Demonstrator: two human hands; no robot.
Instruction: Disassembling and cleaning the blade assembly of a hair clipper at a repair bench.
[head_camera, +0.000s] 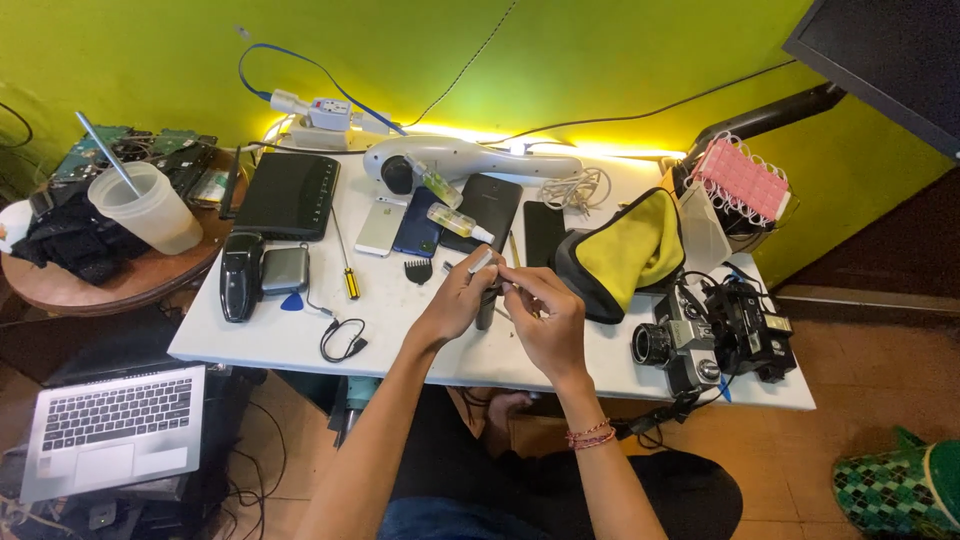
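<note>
Centre of frame, above a white desk (300, 340): the left hand (452, 305) pinches a small pale stick-shaped part (481, 263) with closed fingers, while the right hand (545, 320) grips a dark cylindrical tool (487, 308).

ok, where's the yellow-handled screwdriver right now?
Head view: the yellow-handled screwdriver lies on the white table, left of the person's left hand, between the grey rectangular box and the small black comb attachment.
</note>
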